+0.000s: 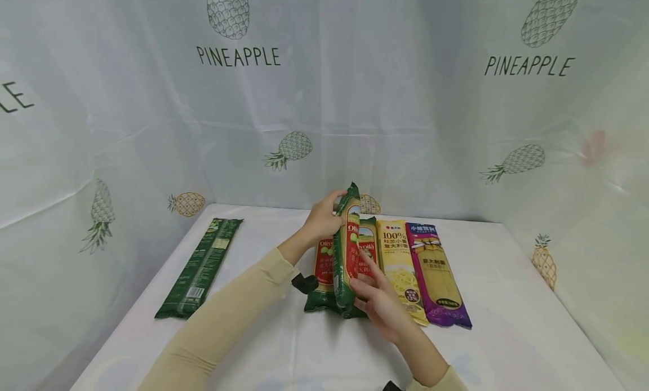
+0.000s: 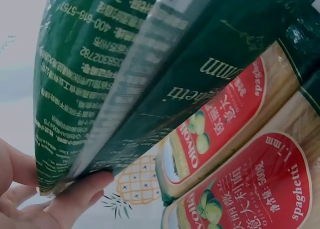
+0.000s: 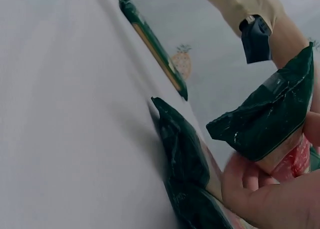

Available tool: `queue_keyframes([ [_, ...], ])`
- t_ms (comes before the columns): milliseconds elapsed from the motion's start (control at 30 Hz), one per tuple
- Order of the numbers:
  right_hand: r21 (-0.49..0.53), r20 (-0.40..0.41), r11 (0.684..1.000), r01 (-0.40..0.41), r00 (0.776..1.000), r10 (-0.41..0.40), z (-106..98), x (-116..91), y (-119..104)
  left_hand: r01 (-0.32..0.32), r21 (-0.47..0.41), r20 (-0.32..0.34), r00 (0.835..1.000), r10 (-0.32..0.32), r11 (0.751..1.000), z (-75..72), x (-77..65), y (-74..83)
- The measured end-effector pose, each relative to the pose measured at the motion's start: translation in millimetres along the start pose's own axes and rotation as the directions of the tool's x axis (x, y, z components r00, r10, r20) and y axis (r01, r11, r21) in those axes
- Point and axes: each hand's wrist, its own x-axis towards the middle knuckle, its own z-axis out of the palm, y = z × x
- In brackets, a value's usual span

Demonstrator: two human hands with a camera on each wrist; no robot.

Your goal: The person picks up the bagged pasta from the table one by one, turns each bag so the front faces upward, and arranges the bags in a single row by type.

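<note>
A green spaghetti packet (image 1: 347, 250) with a red label is held up at a tilt in both hands. The left hand (image 1: 324, 217) grips its far end; in the left wrist view, thumb and fingers (image 2: 82, 191) pinch the edge of the green printed back (image 2: 80, 89). Near the lower end the right hand (image 1: 382, 306) holds it, with curled fingers (image 3: 240, 176) around the packet in the right wrist view. Beneath lie two matching spaghetti packets, the left one (image 1: 323, 267) and the right one (image 1: 368, 241), side by side and partly hidden by the held packet and hands.
A yellow pasta packet (image 1: 398, 256) and a purple pasta packet (image 1: 438, 275) lie to the right of the green ones. Another green packet (image 1: 200, 270) lies back side up at the table's left. A pineapple-print sheet (image 1: 375, 109) hangs around the white table (image 1: 512, 301).
</note>
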Motion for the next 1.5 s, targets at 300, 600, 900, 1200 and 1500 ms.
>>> queue_keyframes([
  [300,-0.044,-0.062,0.997,0.067,0.996,-0.069,5.6,2.0,5.3,-0.015,0.107,0.032,0.999,0.011,0.994,0.7,-7.3,-3.8],
  [600,-0.210,-0.148,0.966,0.150,0.972,-0.183,9.6,1.4,3.9,-0.081,0.205,0.009,0.997,0.081,0.975,0.1,-5.9,-9.9],
  [900,-0.428,-0.172,0.871,0.241,0.925,-0.340,12.6,2.8,7.2,-0.118,0.227,-0.012,0.992,0.123,0.967,1.2,-4.7,-9.4],
  [1200,-0.599,-0.164,0.757,0.260,0.886,-0.434,12.8,3.1,9.7,-0.093,0.201,-0.031,0.994,0.101,0.975,1.0,-0.8,-13.1],
  [1500,-0.627,-0.134,0.745,0.228,0.910,-0.391,12.7,2.7,5.7,-0.037,0.087,-0.053,0.998,0.041,0.996,-0.8,-1.7,-12.9],
])
